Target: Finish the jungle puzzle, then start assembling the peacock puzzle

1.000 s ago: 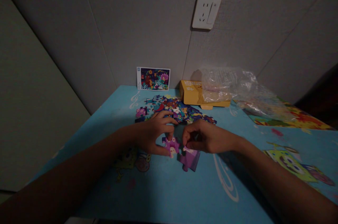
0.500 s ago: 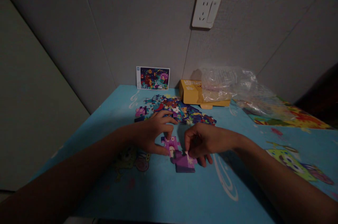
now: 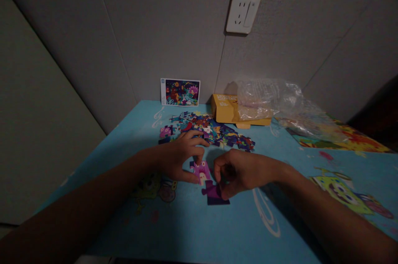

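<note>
A pink puzzle piece point(image 3: 202, 172) with a cartoon face lies on the table. My left hand point(image 3: 183, 156) reaches to it from the left, thumb and index finger curved against its edges, the other fingers stretched over the table. Just below and touching or nearly touching that piece is a dark purple puzzle piece point(image 3: 214, 193). My right hand point(image 3: 238, 172) pinches the right side of the purple piece between thumb and fingers, covering that part of it. Whether the two pieces interlock I cannot tell.
Behind my hands spreads a heap of loose puzzle pieces point(image 3: 217, 131). A picture card point(image 3: 180, 92) leans on the wall. To the right stand a yellow box point(image 3: 224, 108) and a crumpled clear plastic bag point(image 3: 264, 98). The blue tablecloth point(image 3: 174, 231) has cartoon prints.
My right hand has shifted slightly left, its thumb lower along the purple piece, and its outer fingers have drawn in. The left hand stays in place on the pink piece.
</note>
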